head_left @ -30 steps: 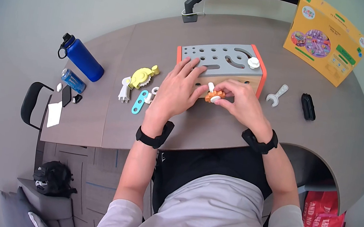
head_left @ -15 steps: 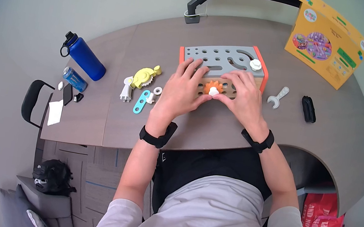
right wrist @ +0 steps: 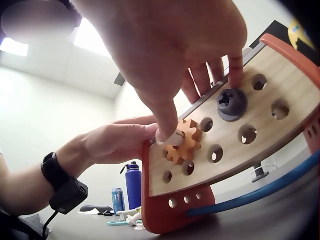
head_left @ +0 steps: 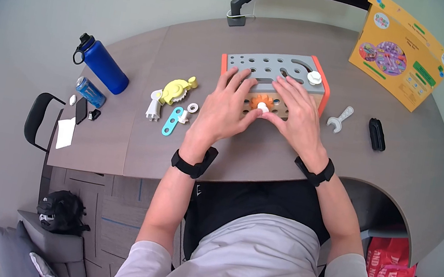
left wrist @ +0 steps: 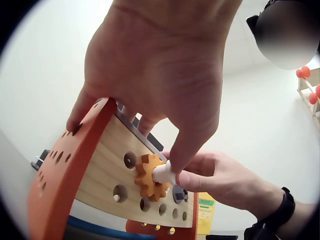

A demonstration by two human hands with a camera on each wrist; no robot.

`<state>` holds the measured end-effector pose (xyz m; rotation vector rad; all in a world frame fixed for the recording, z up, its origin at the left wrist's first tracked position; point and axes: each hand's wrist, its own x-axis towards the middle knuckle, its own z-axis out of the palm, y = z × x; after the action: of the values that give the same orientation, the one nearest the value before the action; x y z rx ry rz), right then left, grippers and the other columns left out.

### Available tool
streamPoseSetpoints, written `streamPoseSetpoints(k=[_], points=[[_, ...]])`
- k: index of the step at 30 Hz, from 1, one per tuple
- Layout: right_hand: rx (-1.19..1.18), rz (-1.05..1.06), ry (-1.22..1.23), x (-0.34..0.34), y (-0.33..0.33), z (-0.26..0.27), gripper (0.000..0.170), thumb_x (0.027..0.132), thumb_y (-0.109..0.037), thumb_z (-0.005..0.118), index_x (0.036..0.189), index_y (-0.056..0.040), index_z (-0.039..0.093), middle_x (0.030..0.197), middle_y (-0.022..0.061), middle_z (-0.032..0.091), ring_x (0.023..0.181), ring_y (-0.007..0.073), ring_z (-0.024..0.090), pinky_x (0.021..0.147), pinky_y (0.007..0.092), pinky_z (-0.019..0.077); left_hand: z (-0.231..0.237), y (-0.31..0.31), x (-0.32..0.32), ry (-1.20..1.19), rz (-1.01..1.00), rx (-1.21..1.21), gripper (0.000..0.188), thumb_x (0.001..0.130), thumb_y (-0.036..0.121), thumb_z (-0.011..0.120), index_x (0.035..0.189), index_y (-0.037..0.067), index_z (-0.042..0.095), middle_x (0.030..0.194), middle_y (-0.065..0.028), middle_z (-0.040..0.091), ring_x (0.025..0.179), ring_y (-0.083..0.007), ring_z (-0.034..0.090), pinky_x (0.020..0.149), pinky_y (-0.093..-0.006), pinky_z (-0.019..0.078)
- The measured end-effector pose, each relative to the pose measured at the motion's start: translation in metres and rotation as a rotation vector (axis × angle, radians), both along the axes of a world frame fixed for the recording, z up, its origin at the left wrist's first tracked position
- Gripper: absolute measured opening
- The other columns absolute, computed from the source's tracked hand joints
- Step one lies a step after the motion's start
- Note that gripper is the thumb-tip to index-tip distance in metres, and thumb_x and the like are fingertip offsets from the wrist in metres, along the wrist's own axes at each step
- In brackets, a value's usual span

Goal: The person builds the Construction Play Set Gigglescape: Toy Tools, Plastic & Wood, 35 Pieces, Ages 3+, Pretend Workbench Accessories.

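Note:
A toy workbench with a grey holed top, orange sides and a wooden front panel stands before me. An orange gear lies flat to that panel, with a white bolt through its middle. My left hand has its thumb on the bolt's end, its fingers stretched over the bench's top edge. From the other side my right hand presses the same bolt with its thumb, fingers also resting along the top edge. A dark grey bolt sits in the panel beside the gear.
Left of the bench lie a yellow toy saw, a turquoise strip and white pieces. A toy wrench and a black case are to the right. A blue bottle and yellow box stand farther out.
The gear and white bolt have moved from the right hand's fingers, in front of the bench, up against its wooden panel. Both thumbs have come together on the bolt.

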<state>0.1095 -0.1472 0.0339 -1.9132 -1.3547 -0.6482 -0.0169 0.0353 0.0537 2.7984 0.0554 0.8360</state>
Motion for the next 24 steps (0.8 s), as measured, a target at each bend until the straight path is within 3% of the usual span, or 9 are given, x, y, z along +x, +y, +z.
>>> streamPoseSetpoints(k=[10,13,18,24], points=[[0.017,-0.007,0.026,0.001,0.003,-0.003,0.066,0.079,-0.024,0.091,0.137,-0.0034,0.069,0.145,0.0101,0.068,0.138,0.0282,0.059,0.109,0.0445,0.0489,-0.002,0.000,0.003,-0.005,0.002,-0.003,0.060,0.093,0.032,0.081,0.141,0.003,0.060,0.155,-0.0177,0.054,0.149,-0.0450,0.043,0.116,-0.0524,0.0470],[0.022,0.015,0.037,0.004,0.003,-0.002,0.066,0.078,-0.026,0.092,0.136,-0.0038,0.069,0.144,0.0098,0.068,0.138,0.0285,0.059,0.110,0.0449,0.0482,0.001,-0.001,0.000,-0.011,0.013,0.006,0.062,0.089,0.030,0.085,0.140,0.005,0.060,0.156,-0.0156,0.055,0.149,-0.0441,0.043,0.116,-0.0520,0.0473],[0.014,0.023,0.046,0.004,0.003,-0.001,0.066,0.079,-0.027,0.092,0.137,-0.0043,0.068,0.145,0.0092,0.067,0.138,0.0295,0.058,0.111,0.0460,0.0462,-0.007,-0.004,0.007,-0.053,0.088,0.126,0.074,0.073,0.019,0.095,0.138,0.008,0.061,0.154,-0.0093,0.057,0.145,-0.0381,0.050,0.109,-0.0474,0.0562],[0.026,0.008,0.039,0.003,0.005,-0.004,0.065,0.082,-0.030,0.090,0.137,-0.0051,0.067,0.145,0.0090,0.066,0.139,0.0296,0.057,0.110,0.0459,0.0451,-0.009,-0.001,0.008,-0.071,0.087,0.138,0.072,0.073,0.012,0.093,0.137,0.010,0.060,0.151,-0.0067,0.058,0.142,-0.0377,0.052,0.104,-0.0468,0.0587]])
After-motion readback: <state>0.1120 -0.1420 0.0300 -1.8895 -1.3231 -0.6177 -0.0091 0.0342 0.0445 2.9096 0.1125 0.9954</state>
